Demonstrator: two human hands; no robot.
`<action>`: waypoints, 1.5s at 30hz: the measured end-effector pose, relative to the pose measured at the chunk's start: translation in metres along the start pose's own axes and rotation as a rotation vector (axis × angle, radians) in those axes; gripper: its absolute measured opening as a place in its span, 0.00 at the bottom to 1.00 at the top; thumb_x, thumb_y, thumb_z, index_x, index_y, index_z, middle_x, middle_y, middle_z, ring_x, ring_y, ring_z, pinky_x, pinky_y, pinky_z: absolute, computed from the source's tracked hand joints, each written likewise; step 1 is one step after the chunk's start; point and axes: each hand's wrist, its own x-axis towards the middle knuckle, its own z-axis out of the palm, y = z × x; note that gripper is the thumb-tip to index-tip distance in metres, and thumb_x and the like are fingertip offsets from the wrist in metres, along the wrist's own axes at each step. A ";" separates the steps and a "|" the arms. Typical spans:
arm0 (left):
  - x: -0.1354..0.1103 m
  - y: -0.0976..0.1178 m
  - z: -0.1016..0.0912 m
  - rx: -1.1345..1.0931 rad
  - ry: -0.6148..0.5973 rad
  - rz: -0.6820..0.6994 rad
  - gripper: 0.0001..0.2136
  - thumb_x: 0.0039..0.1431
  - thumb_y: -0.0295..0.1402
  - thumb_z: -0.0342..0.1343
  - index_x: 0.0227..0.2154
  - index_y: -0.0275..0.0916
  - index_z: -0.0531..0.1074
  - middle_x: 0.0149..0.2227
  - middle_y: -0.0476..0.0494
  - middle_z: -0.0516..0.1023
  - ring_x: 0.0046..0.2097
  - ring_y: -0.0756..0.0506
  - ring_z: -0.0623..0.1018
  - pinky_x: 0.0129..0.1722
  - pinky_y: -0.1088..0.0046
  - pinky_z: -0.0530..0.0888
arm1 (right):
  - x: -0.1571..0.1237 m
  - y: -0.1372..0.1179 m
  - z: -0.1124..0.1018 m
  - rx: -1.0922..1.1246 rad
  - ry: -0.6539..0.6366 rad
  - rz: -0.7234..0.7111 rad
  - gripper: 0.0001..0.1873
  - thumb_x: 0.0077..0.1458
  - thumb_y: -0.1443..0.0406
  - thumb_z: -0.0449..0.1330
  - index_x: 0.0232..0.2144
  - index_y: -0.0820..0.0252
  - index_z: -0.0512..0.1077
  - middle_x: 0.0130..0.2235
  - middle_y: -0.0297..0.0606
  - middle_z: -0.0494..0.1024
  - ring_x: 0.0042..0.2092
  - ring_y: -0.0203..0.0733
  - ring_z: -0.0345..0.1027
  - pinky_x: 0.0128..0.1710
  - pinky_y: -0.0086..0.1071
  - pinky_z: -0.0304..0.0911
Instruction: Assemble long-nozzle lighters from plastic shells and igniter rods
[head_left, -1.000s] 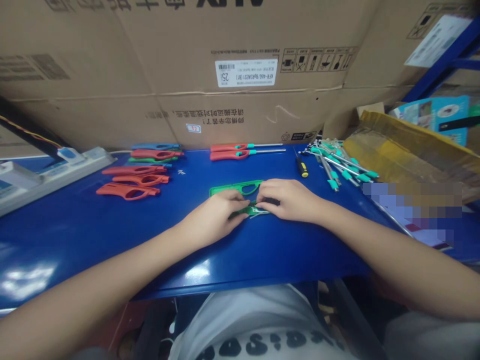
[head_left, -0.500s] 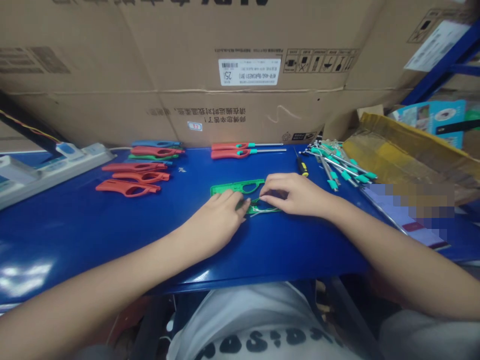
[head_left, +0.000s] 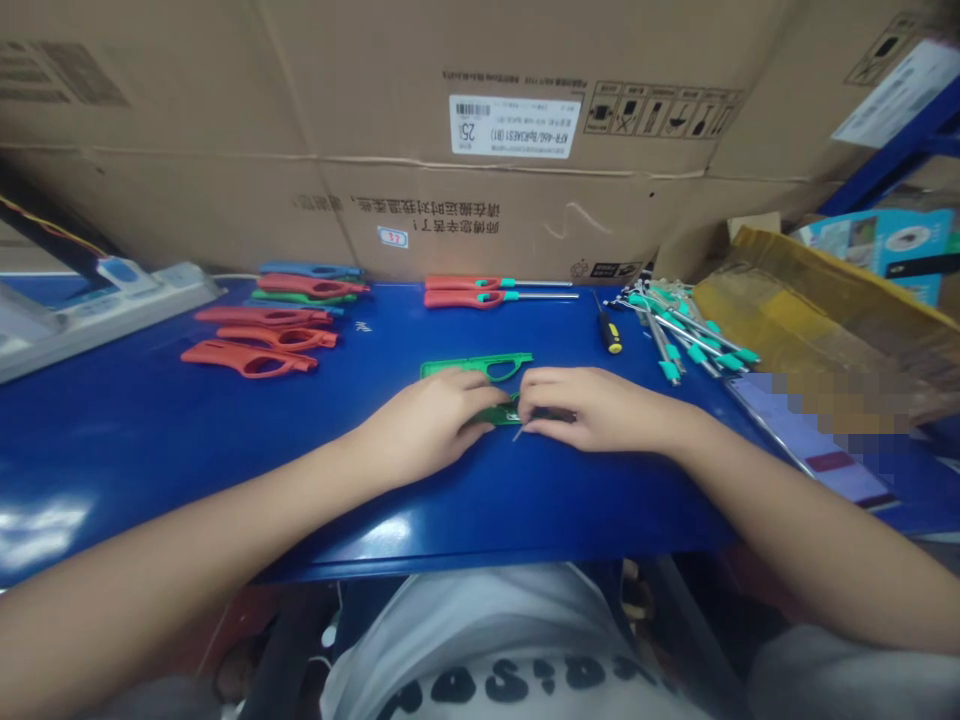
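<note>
Between my two hands lies a green lighter handle half [head_left: 496,413], its right end mostly hidden by fingers. My left hand [head_left: 431,418] is closed on the left part of it, thumb below and fingers above. With thumb and fingertips, my right hand [head_left: 600,408] grips the right part, where small inner parts show only dimly. A thin pale piece [head_left: 517,434] pokes out below the right fingertips. Just behind the hands, a second green handle half [head_left: 504,368] with a trigger loop lies flat on the blue table [head_left: 450,510], partly covered by my left hand.
Several red, blue and green handles [head_left: 251,357] lie at the left, beside a white power strip [head_left: 142,310]. Two red lighters [head_left: 457,298] with metal tubes lie at the back. A screwdriver [head_left: 611,335], a pile of metal tubes [head_left: 686,335] and a taped carton [head_left: 817,310] are at the right.
My fingers have closed further round the near green half, covering more of it and its pale wires. The right hand sits slightly lower, and the view has shifted a little.
</note>
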 end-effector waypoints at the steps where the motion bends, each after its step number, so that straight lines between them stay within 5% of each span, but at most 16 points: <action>1: 0.000 0.001 -0.001 0.001 -0.005 0.006 0.12 0.67 0.28 0.56 0.51 0.41 0.75 0.48 0.40 0.78 0.51 0.39 0.78 0.51 0.61 0.75 | -0.001 0.000 -0.003 0.037 0.011 0.015 0.03 0.64 0.67 0.59 0.38 0.58 0.74 0.40 0.37 0.77 0.39 0.38 0.69 0.39 0.30 0.62; 7: -0.001 0.004 -0.003 0.044 -0.036 0.034 0.12 0.69 0.27 0.51 0.50 0.42 0.75 0.50 0.41 0.77 0.52 0.39 0.76 0.53 0.59 0.73 | -0.004 0.004 -0.014 0.201 0.081 0.182 0.04 0.64 0.65 0.57 0.40 0.59 0.70 0.32 0.33 0.76 0.31 0.34 0.67 0.33 0.28 0.60; 17: -0.001 0.009 -0.001 0.155 -0.034 0.042 0.12 0.69 0.27 0.50 0.49 0.41 0.76 0.50 0.39 0.77 0.50 0.39 0.76 0.52 0.59 0.74 | 0.002 0.007 -0.001 0.156 0.052 0.157 0.08 0.56 0.72 0.58 0.37 0.61 0.75 0.28 0.30 0.73 0.28 0.32 0.61 0.29 0.26 0.55; 26: -0.003 0.012 -0.003 0.209 -0.045 0.050 0.14 0.70 0.29 0.50 0.49 0.44 0.80 0.50 0.42 0.79 0.51 0.39 0.78 0.50 0.59 0.78 | 0.002 0.009 -0.001 0.098 0.065 0.048 0.09 0.53 0.75 0.59 0.35 0.62 0.76 0.34 0.35 0.76 0.30 0.32 0.63 0.33 0.27 0.58; 34: -0.004 0.011 -0.004 0.267 -0.073 0.068 0.14 0.69 0.29 0.52 0.50 0.46 0.80 0.51 0.41 0.79 0.50 0.39 0.78 0.50 0.59 0.79 | 0.005 0.007 0.000 0.107 0.096 0.160 0.06 0.53 0.75 0.61 0.32 0.63 0.76 0.28 0.31 0.74 0.27 0.31 0.61 0.31 0.26 0.57; 45: -0.005 0.011 -0.002 0.353 -0.060 0.086 0.14 0.69 0.31 0.53 0.52 0.46 0.79 0.53 0.44 0.80 0.50 0.39 0.80 0.46 0.63 0.80 | -0.003 0.014 -0.010 0.224 0.023 0.119 0.04 0.57 0.69 0.61 0.35 0.62 0.77 0.36 0.35 0.77 0.30 0.32 0.64 0.32 0.27 0.61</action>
